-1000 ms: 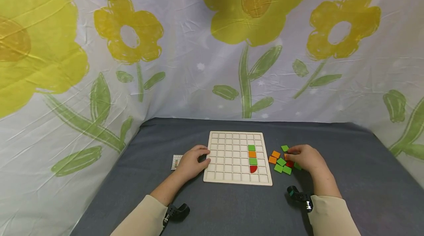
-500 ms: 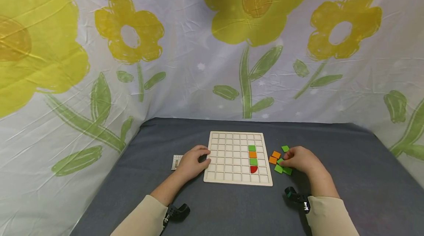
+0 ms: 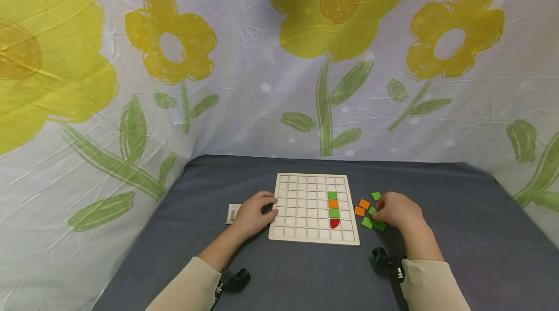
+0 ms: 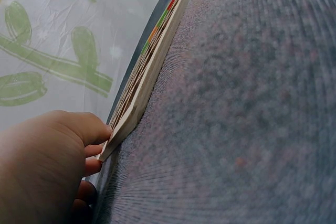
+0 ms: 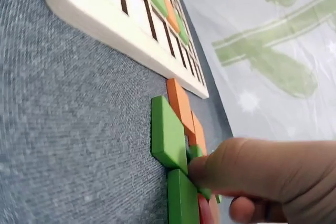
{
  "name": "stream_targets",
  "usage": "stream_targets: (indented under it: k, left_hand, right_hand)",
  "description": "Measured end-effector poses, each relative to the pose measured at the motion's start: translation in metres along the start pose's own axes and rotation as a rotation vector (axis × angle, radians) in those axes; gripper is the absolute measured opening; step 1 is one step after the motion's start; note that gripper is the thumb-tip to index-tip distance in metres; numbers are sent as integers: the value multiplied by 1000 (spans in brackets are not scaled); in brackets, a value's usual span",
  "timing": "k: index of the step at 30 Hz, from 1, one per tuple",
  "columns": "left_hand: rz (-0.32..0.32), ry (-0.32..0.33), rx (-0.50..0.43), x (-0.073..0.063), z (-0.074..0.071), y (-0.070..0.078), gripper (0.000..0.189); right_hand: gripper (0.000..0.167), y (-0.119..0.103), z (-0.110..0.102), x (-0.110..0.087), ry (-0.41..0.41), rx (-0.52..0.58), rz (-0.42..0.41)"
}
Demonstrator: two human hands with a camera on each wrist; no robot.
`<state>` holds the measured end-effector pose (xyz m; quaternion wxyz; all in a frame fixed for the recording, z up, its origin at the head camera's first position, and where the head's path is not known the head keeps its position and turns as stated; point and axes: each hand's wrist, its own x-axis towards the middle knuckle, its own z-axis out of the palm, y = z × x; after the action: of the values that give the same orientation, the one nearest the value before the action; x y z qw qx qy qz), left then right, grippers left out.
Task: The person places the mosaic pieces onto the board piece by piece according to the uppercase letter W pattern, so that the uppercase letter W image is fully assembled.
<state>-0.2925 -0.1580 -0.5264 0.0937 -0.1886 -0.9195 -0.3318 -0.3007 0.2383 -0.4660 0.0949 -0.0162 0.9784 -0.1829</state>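
My left hand point(image 3: 251, 214) grips the left edge of a wooden grid board point(image 3: 301, 211); in the left wrist view its thumb point(image 4: 94, 128) lies over the rim, with fingers below. One column of the board holds a green tile point(image 3: 332, 195), an orange tile point(image 3: 333, 204), another green tile point(image 3: 334, 213) and a red rounded tile point(image 3: 334, 223). Right of the board, my right hand point(image 3: 399, 210) is at the loose pile, thumb and fingers pinching a small green tile point(image 5: 193, 152). The index fingertip is hidden behind the thumb.
Loose orange tiles point(image 3: 361, 206) and green tiles point(image 3: 367, 222) lie between board and right hand. A red piece point(image 5: 205, 209) shows beneath that hand. A small grid card point(image 3: 233, 214) is partly behind the left hand. Grey cloth point(image 3: 305, 272) covers the table; a flowered curtain point(image 3: 244, 107) hangs behind.
My right hand has moved left from an orange tile at the pile's right side to the green tile in its middle, which has shifted slightly. The left hand and board stay put.
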Motion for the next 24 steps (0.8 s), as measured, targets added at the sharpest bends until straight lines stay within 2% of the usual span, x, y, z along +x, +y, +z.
stream_targets:
  k: [9, 16, 24]
  left_hand:
    - [-9, 0, -12, 0, 0, -1, 32]
    - [0, 2, -11, 0, 0, -1, 32]
    - [10, 7, -5, 0, 0, -1, 32]
  right_hand:
    - [33, -12, -9, -3, 95, 19, -115]
    - [27, -39, -14, -14, 111, -2, -208]
    - [24, -72, -7, -26, 149, -47, -346]
